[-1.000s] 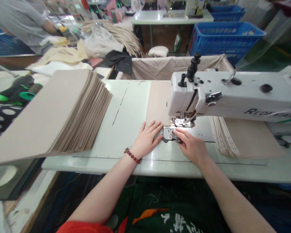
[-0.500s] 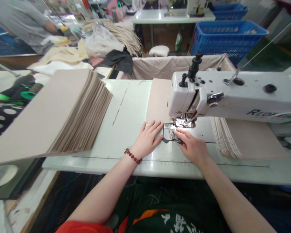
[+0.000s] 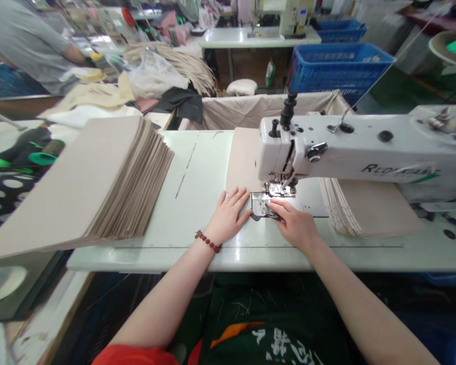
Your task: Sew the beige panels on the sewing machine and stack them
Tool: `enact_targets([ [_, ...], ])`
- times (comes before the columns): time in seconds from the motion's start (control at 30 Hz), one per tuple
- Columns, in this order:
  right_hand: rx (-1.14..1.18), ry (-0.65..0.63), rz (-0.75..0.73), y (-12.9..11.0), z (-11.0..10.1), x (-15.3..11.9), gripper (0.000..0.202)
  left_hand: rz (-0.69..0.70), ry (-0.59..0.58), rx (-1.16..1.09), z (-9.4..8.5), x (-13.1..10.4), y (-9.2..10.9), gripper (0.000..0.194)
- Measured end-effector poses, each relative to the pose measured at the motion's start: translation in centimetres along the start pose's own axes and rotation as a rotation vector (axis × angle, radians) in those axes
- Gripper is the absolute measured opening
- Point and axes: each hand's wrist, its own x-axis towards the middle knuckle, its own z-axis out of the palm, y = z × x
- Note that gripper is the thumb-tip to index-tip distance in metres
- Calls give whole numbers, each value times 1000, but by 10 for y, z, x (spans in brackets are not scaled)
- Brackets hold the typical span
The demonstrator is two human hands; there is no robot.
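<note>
My left hand point(image 3: 228, 215) lies flat with its fingers spread, the fingertips on the near edge of a beige fabric panel point(image 3: 241, 157). That panel reaches back under the head of a white sewing machine point(image 3: 327, 147). My right hand point(image 3: 294, 223) is at the metal needle plate point(image 3: 259, 205), just in front of the presser foot point(image 3: 281, 189). Its fingers are curled together, with a small dark piece showing beneath them that I cannot make out. On my left wrist is a bracelet of dark red beads point(image 3: 208, 242).
A tall stack of beige panels point(image 3: 99, 172) leans at the left. Under the machine arm, more panels point(image 3: 380, 208) with stitched edges lie at the right. Behind the table are a cloth-lined bin point(image 3: 228, 109) and a blue crate point(image 3: 338, 66). Another person's sleeve point(image 3: 34, 40) shows at upper left.
My view has shifted slightly, so the machine sits further left and more of its right end shows. Both hands keep nearly the same pose and place at the needle plate.
</note>
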Motion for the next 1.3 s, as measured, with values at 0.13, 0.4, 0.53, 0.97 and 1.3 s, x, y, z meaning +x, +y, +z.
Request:
enact_targets([
  [0.13, 11, -1, 11, -1, -1, -1, 51, 8, 6, 30, 2, -1, 1, 58],
  [0.4, 18, 13, 12, -3, -1, -4, 51, -211, 119, 142, -13, 0, 11, 53],
  [0.53, 21, 6, 10, -3, -6, -4, 50, -450, 117, 263, -28, -28, 4, 46],
  [0.97, 611, 137, 256, -29, -31, -106, 29, -165, 4, 26, -30, -132, -20, 63],
  [1.3, 429, 35, 543, -37, -17, -167, 28, 205, -55, -208, -3, -99, 100, 53],
])
